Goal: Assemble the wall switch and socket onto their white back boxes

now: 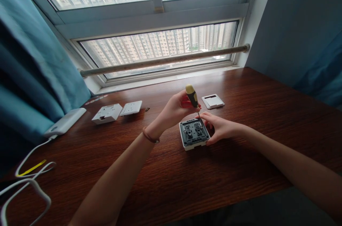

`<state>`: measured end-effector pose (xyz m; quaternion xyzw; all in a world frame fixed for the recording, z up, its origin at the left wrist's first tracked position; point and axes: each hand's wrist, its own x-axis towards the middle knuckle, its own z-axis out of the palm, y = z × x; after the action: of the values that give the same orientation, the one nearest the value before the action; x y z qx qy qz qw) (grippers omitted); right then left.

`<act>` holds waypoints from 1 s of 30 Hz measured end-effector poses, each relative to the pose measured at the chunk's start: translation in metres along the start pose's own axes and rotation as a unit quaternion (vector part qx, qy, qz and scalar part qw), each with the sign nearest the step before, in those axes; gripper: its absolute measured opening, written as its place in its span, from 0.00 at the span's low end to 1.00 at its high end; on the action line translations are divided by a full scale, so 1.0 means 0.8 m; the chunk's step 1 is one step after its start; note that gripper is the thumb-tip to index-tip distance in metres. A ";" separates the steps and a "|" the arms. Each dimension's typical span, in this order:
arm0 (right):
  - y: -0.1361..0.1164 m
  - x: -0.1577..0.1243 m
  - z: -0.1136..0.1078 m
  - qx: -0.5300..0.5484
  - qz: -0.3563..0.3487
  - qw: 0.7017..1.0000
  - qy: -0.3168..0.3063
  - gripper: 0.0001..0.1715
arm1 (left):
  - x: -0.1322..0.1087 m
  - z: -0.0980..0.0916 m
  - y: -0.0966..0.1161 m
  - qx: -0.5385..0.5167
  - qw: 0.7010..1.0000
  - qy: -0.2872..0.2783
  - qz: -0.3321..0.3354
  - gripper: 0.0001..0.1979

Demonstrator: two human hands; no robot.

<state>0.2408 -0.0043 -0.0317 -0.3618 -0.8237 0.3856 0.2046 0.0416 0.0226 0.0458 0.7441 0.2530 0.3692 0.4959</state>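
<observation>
A square wall switch module [193, 134] with a dark grey inside and white rim lies face up on the wooden table [187, 183]. My left hand [176, 108] is closed round a screwdriver [192, 98] with a yellow and black handle, held upright with its tip down on the module's far right part. My right hand [220, 128] grips the module's right edge, fingers curled on it, thumb at the near corner.
A white cover plate [213, 101] lies beyond the module. To the left lie a white socket box [107, 113], a socket face plate [131, 108] and a small dark screw [146, 109]. A white power bank [65, 122] with white cables [29, 179] sits far left by a blue curtain [34, 66].
</observation>
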 end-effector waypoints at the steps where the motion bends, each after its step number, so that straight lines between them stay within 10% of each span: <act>1: 0.000 0.000 0.000 0.005 0.001 1.000 0.003 0.49 | 0.000 0.000 0.000 0.002 1.000 0.000 0.000 0.12; 30: 0.014 0.001 0.001 0.023 0.022 0.999 0.018 0.52 | -0.005 0.049 -0.033 0.163 0.963 0.187 0.108 0.14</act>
<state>0.2444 0.0009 -0.0411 -0.3821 -0.8025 0.4025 0.2191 0.0706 0.0082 0.0113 0.7556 0.3164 0.5067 0.2689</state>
